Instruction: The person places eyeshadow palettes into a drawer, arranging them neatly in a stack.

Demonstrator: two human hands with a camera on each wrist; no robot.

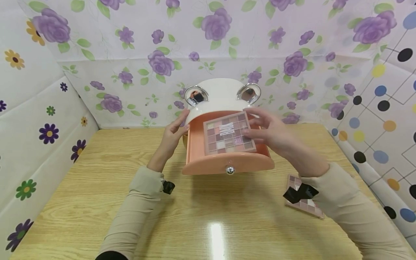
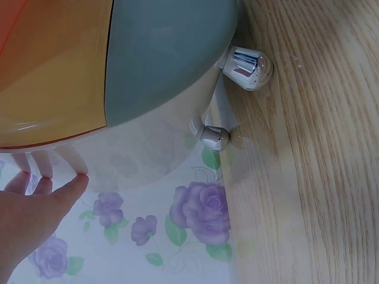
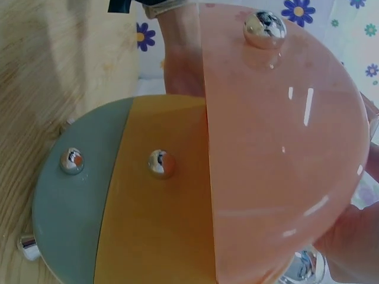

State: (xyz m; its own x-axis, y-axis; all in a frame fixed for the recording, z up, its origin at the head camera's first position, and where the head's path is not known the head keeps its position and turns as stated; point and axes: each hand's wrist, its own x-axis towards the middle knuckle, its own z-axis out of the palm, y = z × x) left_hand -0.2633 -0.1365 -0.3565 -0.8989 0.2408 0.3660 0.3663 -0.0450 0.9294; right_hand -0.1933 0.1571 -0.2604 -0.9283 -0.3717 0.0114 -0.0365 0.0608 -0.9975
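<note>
A white rounded cabinet has its top peach drawer pulled out. My right hand grips the right edge of a clear-topped makeup palette, which lies tilted over the open drawer. Against the cabinet's left side rest the fingertips of my left hand; the left wrist view shows that hand touching the glossy white side, fingers extended. In the right wrist view the peach drawer front stands beside a yellow one and a green one; part of my right hand shows at the edge.
A second palette lies on the wooden table at the right, partly covered by my right sleeve and its black tape. Two mirrored oval ornaments stand on the cabinet's top. Silver feet support it. Patterned sheets surround the table's back and sides.
</note>
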